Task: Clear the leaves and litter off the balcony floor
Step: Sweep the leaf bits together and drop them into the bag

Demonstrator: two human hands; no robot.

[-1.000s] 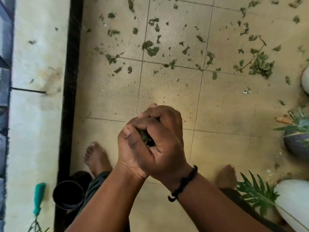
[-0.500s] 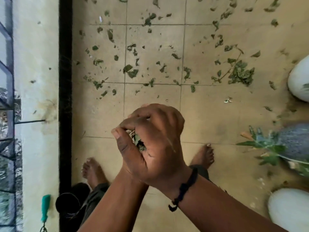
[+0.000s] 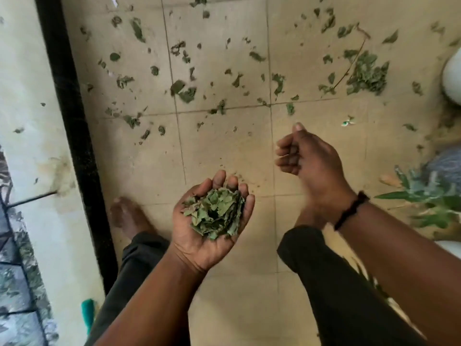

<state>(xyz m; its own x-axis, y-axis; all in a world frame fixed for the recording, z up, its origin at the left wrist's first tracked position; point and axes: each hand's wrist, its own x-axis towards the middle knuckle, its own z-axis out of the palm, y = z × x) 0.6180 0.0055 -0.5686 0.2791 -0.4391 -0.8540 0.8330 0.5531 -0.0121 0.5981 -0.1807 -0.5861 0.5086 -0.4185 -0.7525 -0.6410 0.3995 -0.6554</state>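
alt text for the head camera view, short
A person's left hand, palm up, cups a pile of green leaves; the right hand is curled beside it, apart. Torn leaf scraps litter the tiled balcony floor ahead.

— Obs.: handful of leaves (image 3: 215, 216), green, dry, crumpled and broken, heaped in a cupped palm at near centre.

— And the floor?

— Tiled balcony floor (image 3: 311, 136), tan. Scattered leaf bits (image 3: 184, 89) lie flat across the far tiles, left to right. Denser clump with a thin twig (image 3: 365, 72) far right. One small pale litter scrap (image 3: 347, 121) right of centre.
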